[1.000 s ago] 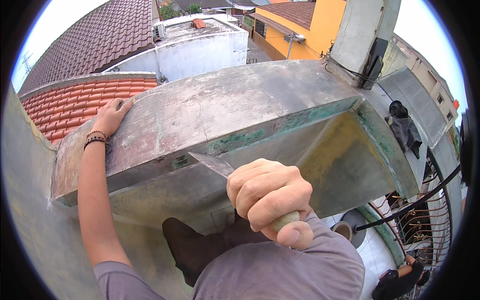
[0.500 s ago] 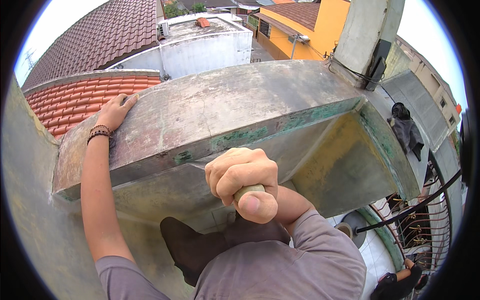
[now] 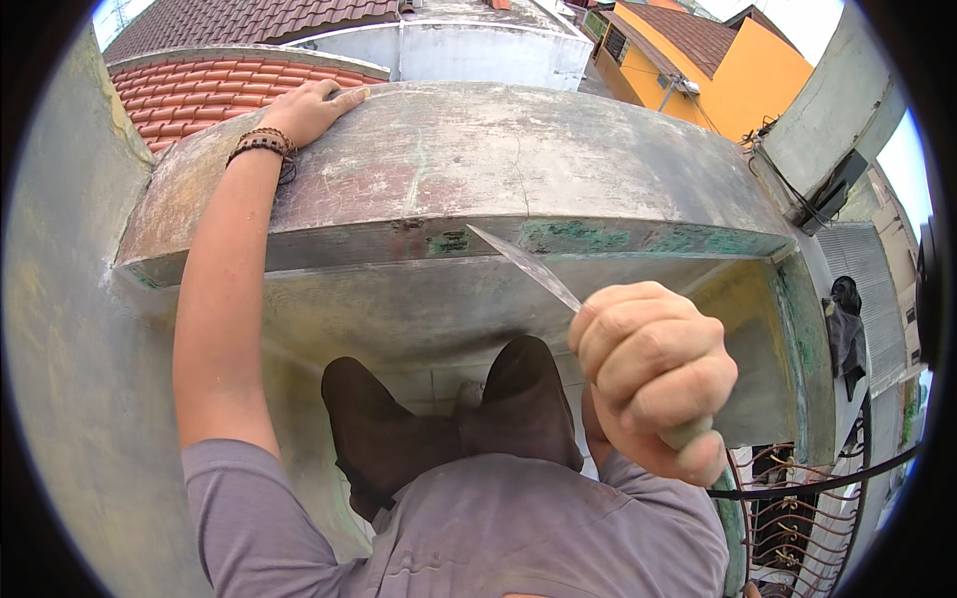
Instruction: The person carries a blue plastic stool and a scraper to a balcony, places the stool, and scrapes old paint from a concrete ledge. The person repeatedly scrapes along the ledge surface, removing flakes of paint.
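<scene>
My right hand is closed in a fist around the handle of a thin metal-bladed hand tool, whose exact kind I cannot tell. Seen at a slant, its blade narrows to a point toward the upper left, and the fist hides most of the handle. That point appears over the front edge of a curved concrete ledge; whether they touch I cannot tell. My left hand rests palm down on the ledge's far left part, fingers stretched over the outer rim. Green paint patches mark the ledge's front face.
A plastered wall rises at the left. At the right stand a concrete pillar with cables, a dark cloth bundle and curly metal railing. A black cable or strap crosses the lower right. Tiled roofs lie beyond.
My right hand has moved right and slightly down with the tool, and more of the blade shows. My left hand stays on the ledge while the view has shifted.
</scene>
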Motion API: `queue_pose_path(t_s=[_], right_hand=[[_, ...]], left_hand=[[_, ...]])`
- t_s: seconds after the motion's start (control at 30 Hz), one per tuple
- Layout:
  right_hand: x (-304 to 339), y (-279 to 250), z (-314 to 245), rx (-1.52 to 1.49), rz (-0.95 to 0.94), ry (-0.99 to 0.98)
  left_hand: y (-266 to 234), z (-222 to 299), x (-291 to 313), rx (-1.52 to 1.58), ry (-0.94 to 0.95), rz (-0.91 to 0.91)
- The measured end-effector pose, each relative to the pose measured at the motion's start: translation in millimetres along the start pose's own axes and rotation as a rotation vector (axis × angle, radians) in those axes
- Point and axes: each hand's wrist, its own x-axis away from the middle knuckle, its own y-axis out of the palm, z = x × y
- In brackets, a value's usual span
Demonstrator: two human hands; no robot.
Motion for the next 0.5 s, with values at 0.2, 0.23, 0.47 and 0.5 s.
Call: queue_pose_path(t_s=[0.2, 0.23, 0.47, 0.5], right_hand=[[-1, 0, -2, -0.011, -0.032, -0.033], [-3, 1, -7, -0.032, -0.032, -0.053], [0, 3, -2, 0.014, -0.044, -0.016], [-2, -2, -8, -0.018, -0.09, -0.049]], left_hand=[[-5, 3, 6, 0.017, -0.025, -0.006], [-6, 2, 3, 0.011, -0.015, -0.007], [-8, 4, 7, 0.017, -0.034, -0.042], [-10, 4, 7, 0.022, -0.038, -0.035]])
